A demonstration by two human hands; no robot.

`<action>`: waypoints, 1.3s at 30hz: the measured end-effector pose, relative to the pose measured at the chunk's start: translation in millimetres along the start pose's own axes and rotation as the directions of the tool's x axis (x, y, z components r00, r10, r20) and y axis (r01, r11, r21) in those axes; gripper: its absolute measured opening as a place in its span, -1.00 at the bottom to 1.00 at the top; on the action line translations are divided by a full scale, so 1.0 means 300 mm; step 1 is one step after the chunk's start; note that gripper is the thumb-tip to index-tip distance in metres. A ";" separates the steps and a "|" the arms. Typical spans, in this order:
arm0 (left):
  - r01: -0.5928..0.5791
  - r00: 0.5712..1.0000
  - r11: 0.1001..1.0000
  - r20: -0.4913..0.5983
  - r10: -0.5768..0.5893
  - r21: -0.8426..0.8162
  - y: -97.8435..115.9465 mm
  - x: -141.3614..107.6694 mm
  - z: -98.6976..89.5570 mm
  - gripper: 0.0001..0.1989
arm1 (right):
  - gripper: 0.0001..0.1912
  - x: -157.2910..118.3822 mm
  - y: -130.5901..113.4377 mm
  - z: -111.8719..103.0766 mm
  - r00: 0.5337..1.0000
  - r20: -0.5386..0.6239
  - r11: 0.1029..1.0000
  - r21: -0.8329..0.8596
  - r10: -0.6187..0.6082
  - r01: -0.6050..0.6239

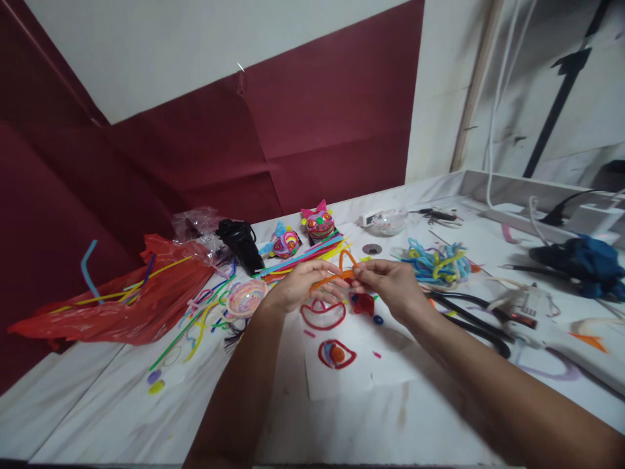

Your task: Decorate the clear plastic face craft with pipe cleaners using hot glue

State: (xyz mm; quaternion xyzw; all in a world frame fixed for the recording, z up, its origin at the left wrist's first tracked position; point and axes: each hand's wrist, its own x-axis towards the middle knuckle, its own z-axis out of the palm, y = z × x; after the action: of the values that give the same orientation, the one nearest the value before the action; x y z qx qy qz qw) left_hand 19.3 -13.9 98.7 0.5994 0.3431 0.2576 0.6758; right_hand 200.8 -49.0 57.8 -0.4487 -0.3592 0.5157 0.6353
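Observation:
Above the middle of the table, an orange pipe cleaner (pixel 346 256) bent into a loop is held between both hands. My left hand (pixel 303 281) is closed on its left end, and my right hand (pixel 383 279) pinches it on the other side. On a white paper sheet (pixel 325 385) below lie a red pipe-cleaner crescent (pixel 322 326) and a red-outlined eye (pixel 336 354) with an orange centre. Beside my right hand are a red curled piece (pixel 362 304) and a small dark-blue ring (pixel 378 320).
Two colourful animal faces (pixel 318 221) stand at the back. Pipe cleaners (pixel 303 257), a red plastic bag (pixel 141 306) and a bowl (pixel 247 298) lie left. A glue gun (pixel 534 319), black-handled tool (pixel 478 319) and yarn-like bundle (pixel 437 262) are right.

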 end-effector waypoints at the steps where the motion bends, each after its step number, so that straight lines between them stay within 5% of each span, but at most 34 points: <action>1: -0.012 1.000 0.999 0.028 0.013 -0.033 -0.005 0.002 -0.010 -0.76 | -0.81 -0.003 -0.009 0.002 1.000 -0.006 1.000 0.014 0.010 -0.010; 8: -0.098 0.989 0.986 0.096 0.111 -0.133 -0.051 0.034 -0.039 -0.66 | -0.79 -0.016 -0.047 0.015 1.000 0.015 0.997 0.077 0.023 -0.024; 14: -0.271 0.962 0.949 -0.026 0.270 -0.163 -0.063 0.058 -0.015 -0.73 | -0.83 -0.026 -0.063 0.032 0.997 -0.014 0.991 0.110 0.082 -0.080; 24: -0.259 0.963 0.952 -0.116 0.242 -0.162 -0.069 0.069 0.029 -0.50 | -0.90 -0.022 -0.061 0.046 0.993 -0.036 0.986 0.126 0.111 -0.106; 39: -0.256 0.966 0.946 -0.099 0.240 -0.200 -0.095 0.083 0.052 -0.62 | -0.87 -0.034 -0.067 0.064 0.990 -0.049 0.983 0.134 0.130 -0.122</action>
State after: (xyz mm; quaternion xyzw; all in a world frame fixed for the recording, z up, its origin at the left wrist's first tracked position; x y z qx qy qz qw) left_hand 45.3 -9.2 67.5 0.5528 0.2601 0.3973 0.6848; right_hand 187.8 -56.4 83.3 -0.4426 -0.2770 0.5641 0.6396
